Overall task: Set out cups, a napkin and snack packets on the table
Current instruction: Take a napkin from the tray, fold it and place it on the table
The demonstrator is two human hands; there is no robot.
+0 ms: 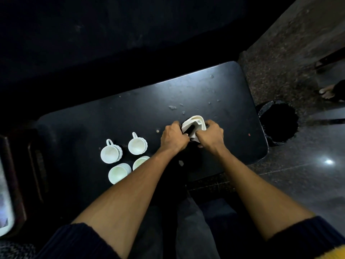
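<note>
A black table (214, 86) with rounded corners, its top scuffed and dotted with pale specks, carries four white cups (124, 157) grouped in a square toward its left half. The two far cups show their handles. A folded white napkin (194, 124) sits right of the cups, near the middle.

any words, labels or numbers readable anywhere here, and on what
None can be read.
The four white cups on the black table show no print.
The white napkins held between the left hand and right hand look plain.
The bright object at the far left edge is too blurred to read.
</note>
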